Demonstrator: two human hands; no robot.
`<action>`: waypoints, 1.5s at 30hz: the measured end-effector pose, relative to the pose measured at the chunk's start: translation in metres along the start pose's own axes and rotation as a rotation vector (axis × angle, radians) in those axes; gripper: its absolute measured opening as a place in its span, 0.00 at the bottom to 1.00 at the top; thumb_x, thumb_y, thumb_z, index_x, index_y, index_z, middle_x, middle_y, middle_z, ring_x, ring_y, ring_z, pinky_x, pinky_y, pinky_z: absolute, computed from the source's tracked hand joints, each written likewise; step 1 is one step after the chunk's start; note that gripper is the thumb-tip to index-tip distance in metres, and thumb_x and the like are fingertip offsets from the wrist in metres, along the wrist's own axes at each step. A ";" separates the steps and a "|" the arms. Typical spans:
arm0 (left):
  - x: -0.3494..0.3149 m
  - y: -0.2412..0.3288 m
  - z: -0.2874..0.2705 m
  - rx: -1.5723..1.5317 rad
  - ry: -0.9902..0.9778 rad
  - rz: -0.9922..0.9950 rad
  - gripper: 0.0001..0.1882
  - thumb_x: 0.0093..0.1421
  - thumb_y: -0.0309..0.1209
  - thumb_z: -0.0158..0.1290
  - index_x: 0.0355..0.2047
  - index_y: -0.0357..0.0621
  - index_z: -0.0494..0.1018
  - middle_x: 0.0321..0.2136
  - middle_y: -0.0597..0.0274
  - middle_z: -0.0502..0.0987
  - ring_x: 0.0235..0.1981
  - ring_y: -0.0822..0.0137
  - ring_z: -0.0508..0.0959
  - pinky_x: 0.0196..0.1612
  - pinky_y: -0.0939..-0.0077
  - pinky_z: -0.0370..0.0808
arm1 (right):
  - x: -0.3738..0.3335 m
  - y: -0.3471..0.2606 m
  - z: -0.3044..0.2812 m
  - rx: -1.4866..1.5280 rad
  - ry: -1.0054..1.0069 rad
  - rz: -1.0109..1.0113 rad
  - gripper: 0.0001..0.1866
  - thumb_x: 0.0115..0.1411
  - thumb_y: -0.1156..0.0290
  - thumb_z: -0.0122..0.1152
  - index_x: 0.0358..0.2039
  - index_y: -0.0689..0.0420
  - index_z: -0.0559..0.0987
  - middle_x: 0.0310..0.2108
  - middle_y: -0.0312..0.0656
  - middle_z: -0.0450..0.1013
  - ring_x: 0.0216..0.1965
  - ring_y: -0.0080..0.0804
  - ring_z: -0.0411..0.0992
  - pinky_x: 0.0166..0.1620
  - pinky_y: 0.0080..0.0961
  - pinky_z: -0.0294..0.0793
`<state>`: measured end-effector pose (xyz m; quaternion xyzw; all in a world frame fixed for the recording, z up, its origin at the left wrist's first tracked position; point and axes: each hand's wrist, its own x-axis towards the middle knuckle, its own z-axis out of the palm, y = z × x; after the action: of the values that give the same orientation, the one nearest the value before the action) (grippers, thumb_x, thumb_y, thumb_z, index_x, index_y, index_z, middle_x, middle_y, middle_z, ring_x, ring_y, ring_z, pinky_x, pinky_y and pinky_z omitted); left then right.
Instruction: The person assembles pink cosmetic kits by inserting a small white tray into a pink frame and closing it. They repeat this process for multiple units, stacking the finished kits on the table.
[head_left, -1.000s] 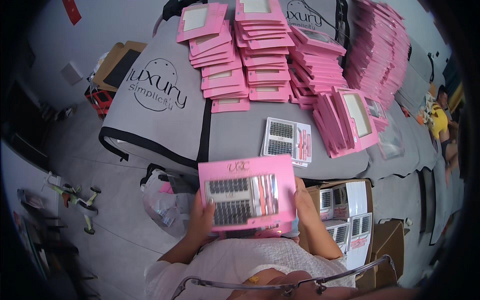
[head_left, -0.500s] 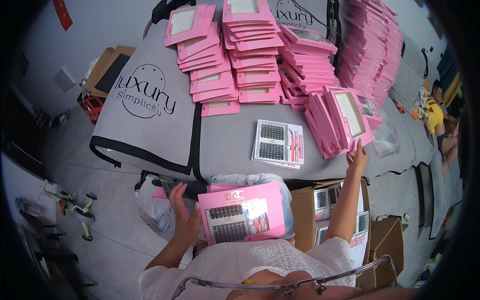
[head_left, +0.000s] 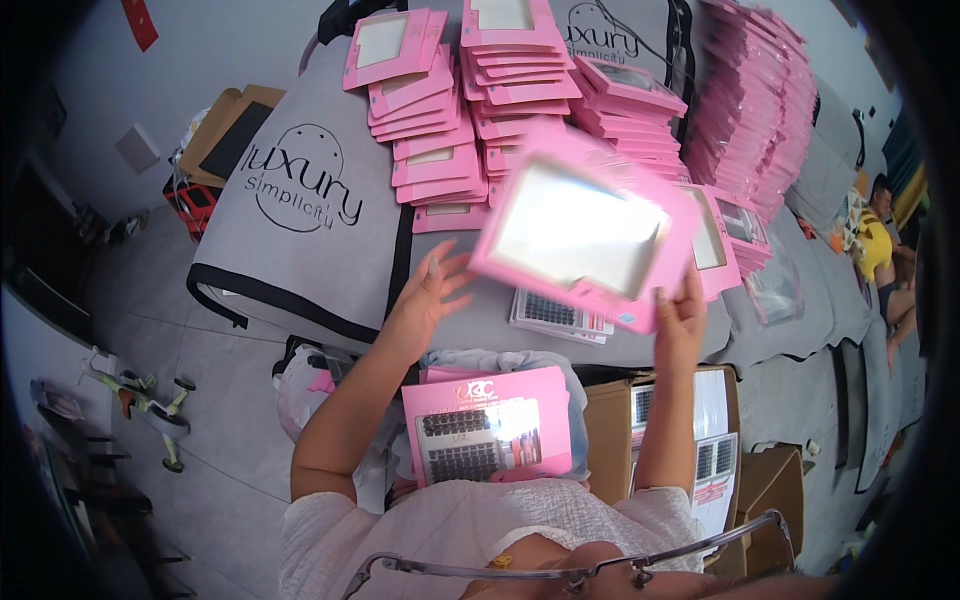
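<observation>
My right hand pinches the lower right corner of a flat pink windowed box, raised and tilted over the sofa. Its window glares white. Just off that box's left edge is my left hand, empty with fingers spread. A pink box with false-lash clusters and small tools behind its window lies on my lap. Partly covered by the raised box, a white tray of lash clusters rests on the sofa.
Stacks of pink windowed boxes stand along the sofa's back, with a tall wrapped pile at right. A cardboard carton of lash trays is right of my lap. A seated person is far right; a child's bike stands left.
My right hand has taken a pink windowed box off the right-hand stack and brought it left and up. My left hand has risen from beside the lap box toward it.
</observation>
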<state>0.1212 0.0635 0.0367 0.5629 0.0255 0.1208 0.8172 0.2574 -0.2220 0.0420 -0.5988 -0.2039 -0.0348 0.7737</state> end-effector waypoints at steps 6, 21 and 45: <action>0.009 -0.019 -0.027 -0.282 0.126 -0.255 0.26 0.62 0.42 0.44 0.55 0.39 0.57 0.50 0.56 0.67 0.51 0.65 0.68 0.52 0.70 0.67 | -0.012 0.027 0.046 0.052 -0.304 0.302 0.26 0.60 0.77 0.49 0.58 0.62 0.58 0.47 0.41 0.69 0.43 0.20 0.67 0.44 0.17 0.66; 0.109 -0.139 -0.020 -0.258 0.067 -0.518 0.29 0.60 0.49 0.44 0.52 0.36 0.61 0.48 0.56 0.69 0.49 0.65 0.71 0.51 0.70 0.69 | -0.002 0.165 -0.045 -1.007 -0.015 0.321 0.25 0.54 0.56 0.56 0.41 0.67 0.72 0.27 0.54 0.72 0.33 0.50 0.72 0.37 0.35 0.70; 0.026 -0.055 -0.105 0.358 0.218 -0.279 0.19 0.61 0.39 0.48 0.45 0.36 0.66 0.33 0.60 0.73 0.32 0.72 0.74 0.30 0.77 0.74 | 0.002 0.032 -0.034 0.059 -0.146 0.285 0.27 0.56 0.82 0.47 0.57 0.64 0.60 0.51 0.43 0.66 0.48 0.26 0.68 0.50 0.21 0.66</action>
<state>0.1367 0.1467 -0.0502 0.6734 0.2121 0.0602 0.7056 0.2777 -0.2442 0.0067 -0.5997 -0.1734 0.1249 0.7712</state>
